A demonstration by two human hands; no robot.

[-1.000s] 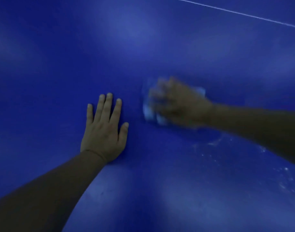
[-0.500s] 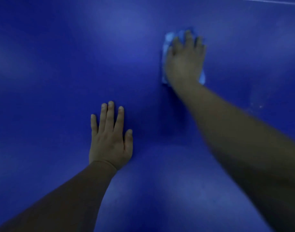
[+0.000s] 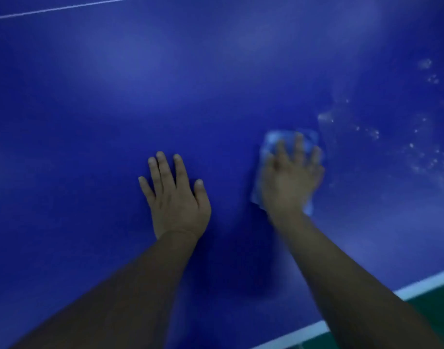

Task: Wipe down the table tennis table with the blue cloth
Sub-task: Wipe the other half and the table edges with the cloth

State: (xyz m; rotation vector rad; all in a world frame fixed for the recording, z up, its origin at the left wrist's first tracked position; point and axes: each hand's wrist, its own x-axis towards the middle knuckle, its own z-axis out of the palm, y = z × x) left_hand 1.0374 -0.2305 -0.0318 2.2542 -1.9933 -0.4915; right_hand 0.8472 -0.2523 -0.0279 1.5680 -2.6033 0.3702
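Spreading fingers point(image 3: 298, 147), right hand point(image 3: 290, 182) presses squarish blue cloth point(image 3: 272, 142); left hand point(image 3: 175, 197) lies flat on glossy table point(image 3: 115, 96)

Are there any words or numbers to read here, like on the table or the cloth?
None: no words, numbers, brands or signs show anywhere.
The table tennis table is plain blue, with only white lines and no writing.
The blue cloth under the right hand is blurred, and no label can be seen on it.
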